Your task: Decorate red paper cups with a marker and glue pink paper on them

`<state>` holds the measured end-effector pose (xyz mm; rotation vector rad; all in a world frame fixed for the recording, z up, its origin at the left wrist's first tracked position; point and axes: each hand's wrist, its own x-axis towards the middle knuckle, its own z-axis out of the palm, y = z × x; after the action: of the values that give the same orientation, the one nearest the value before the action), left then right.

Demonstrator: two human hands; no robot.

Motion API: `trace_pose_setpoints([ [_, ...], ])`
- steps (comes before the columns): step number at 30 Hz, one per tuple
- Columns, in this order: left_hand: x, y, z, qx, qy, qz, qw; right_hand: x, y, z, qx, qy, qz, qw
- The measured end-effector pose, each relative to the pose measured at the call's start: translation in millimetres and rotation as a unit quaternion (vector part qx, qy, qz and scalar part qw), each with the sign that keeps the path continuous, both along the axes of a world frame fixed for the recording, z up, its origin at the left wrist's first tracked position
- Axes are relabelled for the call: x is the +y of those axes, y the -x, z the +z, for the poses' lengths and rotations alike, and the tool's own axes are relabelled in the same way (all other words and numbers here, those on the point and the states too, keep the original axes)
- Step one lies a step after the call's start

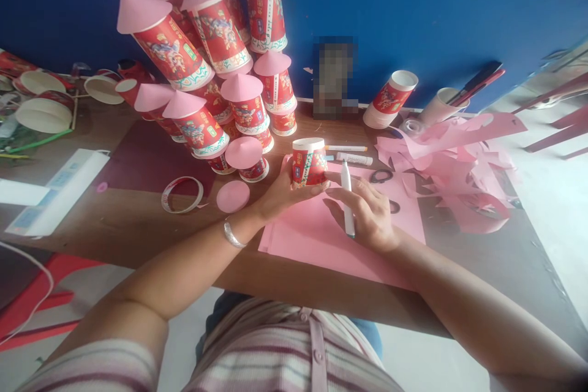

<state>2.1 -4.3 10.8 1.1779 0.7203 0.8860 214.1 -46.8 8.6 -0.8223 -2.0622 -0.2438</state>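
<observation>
My left hand (287, 190) is closed around a red patterned paper cup (316, 168), holding it upright with its white rim on top. Dark green marks run along the cup's lower side. Between the fingers of my right hand (367, 211) is a white marker (346, 196), its dark tip pointing up and away from me. The marker is close to the cup but apart from it. Below both hands lie pink paper sheets (303, 233). Just past the cup, an orange-and-white marker (349, 148) and a white marker cap or pen (356, 159) rest on the table.
Stacked red cups with pink cone tops (215, 30) stand at the back left. A tape roll (182, 195) and pink disc (233, 196) lie left of my hands. Pink scraps (473, 165), scissors (381, 176) and a pen cup (438, 109) are right. A white box (59, 193) lies far left.
</observation>
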Motion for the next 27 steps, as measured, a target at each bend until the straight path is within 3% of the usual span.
trace_pose_setpoints([
  [8, 0.8, 2.4, -7.7, -0.11, -0.016, -0.026, 0.993, 4.8, -4.2, -4.2, 0.033, 0.082, -0.018, 0.996],
  [16, -0.1, 0.1, -3.0, -0.059, -0.04, 0.009, 0.997, 7.2, -1.4, -6.0, 0.061, 0.082, -0.031, 0.994],
  [23, -0.3, -2.6, -1.7, -0.014, -0.018, 0.037, 0.999, 2.9, 1.0, -7.7, 0.067, 0.113, -0.021, 0.991],
  [27, -3.5, -4.3, 0.5, 0.009, -0.053, 0.064, 0.997, 1.6, 3.5, -8.6, 0.071, 0.13, -0.007, 0.989],
])
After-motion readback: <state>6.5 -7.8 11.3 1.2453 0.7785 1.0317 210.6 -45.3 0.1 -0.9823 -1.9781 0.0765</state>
